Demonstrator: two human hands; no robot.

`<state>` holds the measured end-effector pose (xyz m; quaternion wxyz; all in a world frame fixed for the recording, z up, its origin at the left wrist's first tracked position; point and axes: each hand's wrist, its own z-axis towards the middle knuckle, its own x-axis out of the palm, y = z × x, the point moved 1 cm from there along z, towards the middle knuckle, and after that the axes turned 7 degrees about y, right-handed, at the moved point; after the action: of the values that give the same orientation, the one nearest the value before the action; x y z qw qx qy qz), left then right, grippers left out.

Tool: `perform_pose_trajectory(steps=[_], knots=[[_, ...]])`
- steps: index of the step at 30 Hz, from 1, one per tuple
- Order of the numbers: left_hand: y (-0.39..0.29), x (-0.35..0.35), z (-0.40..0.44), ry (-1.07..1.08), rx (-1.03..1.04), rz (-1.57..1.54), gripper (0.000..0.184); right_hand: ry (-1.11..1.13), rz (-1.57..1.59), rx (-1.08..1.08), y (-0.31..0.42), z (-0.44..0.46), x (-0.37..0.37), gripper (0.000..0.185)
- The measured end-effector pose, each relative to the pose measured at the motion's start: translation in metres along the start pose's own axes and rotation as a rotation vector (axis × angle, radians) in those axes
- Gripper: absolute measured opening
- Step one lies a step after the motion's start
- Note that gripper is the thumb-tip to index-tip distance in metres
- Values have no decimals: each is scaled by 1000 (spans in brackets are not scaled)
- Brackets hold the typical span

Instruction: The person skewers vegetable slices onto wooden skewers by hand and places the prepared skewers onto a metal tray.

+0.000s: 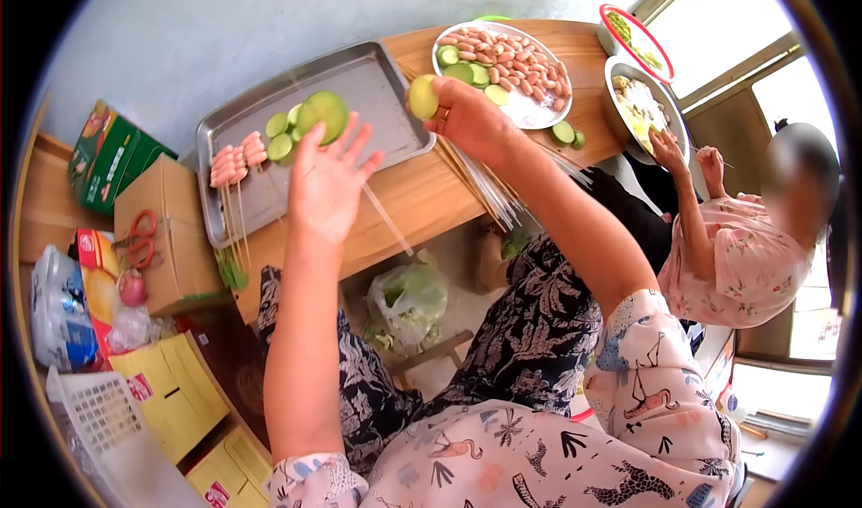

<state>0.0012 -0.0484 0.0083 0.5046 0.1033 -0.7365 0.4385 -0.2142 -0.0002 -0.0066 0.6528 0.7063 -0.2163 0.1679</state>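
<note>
My left hand (325, 189) is palm up with several fingers spread, its thumb and index finger at the edges of a large round zucchini slice (325, 115). A pale thin skewer (388, 220) slants down from behind those fingers; whether it pierces the slice I cannot tell. My right hand (471, 120) pinches a paler zucchini slice (423, 97) above the right end of the metal tray (377, 68). In the tray lie more zucchini slices (277, 124) and skewered pink sausages (229, 165). The white plate (544, 118) carries small sausages (516, 54) and zucchini slices.
Loose skewers (476, 185) jut over the front edge of the wooden table (404, 189). A metal bowl (620, 66) and a red-rimmed basket (660, 72) stand at right, beside a co-worker (736, 256). Scissors (142, 238) rest on a cardboard box (171, 279). A plastic bag (409, 301) is below.
</note>
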Motion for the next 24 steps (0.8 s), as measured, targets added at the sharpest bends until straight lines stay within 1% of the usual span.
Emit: perform_pose_trajectory(steps=[1,2,3,4,5,6,7,8,9,10,11,13,15,16,17,19,21,22,23,24], knots=[[3,1,0,-22,-46,-12,32,-69,-140,-30,-9,-4,16,31],[6,1,0,-42,-92,-27,31,-54,-317,-121,-18,-10,30,32],[9,-1,1,-47,-82,-27,31,-38,-495,-214,-25,-14,41,33],[13,-5,2,-7,-118,-39,32,-67,-689,-276,-30,-16,54,38],[16,-9,4,34,-154,-49,32,-83,-746,-171,-32,-25,63,37],[16,-10,4,91,-173,-41,32,-87,-847,-141,-33,-29,69,34],[15,-11,3,87,-168,-38,32,-91,-947,-110,-35,-32,72,31],[16,-10,3,137,-146,-47,33,-83,-945,-112,-38,-33,74,31],[13,-6,0,183,-115,-56,34,-75,-853,-281,-40,-33,77,26],[12,-3,-2,151,-86,-76,33,-74,-757,-445,-40,-34,78,22],[10,-4,0,146,-77,-77,33,-63,-756,-444,-39,-34,77,22],[8,-11,4,10,-59,-85,34,-251,-1061,-448,-32,-38,83,16],[4,-15,9,-46,-11,-42,35,-246,-1070,-425,-32,-42,88,15],[2,-16,11,-94,32,2,36,-127,-857,-253,-37,-42,87,16],[2,-16,12,-99,36,3,36,-12,-639,-83,-41,-42,88,17],[1,-13,11,-66,32,33,37,-11,-599,-86,-44,-42,92,18],[6,-12,11,-47,22,74,38,46,-597,-26,-46,-37,88,16],[7,-11,11,-23,15,111,40,49,-543,-7,-45,-38,89,14],[8,-11,11,-28,15,112,40,51,-540,-4,-44,-39,90,14],[7,-9,11,-5,2,126,42,27,-537,-53,-42,-41,91,13]])
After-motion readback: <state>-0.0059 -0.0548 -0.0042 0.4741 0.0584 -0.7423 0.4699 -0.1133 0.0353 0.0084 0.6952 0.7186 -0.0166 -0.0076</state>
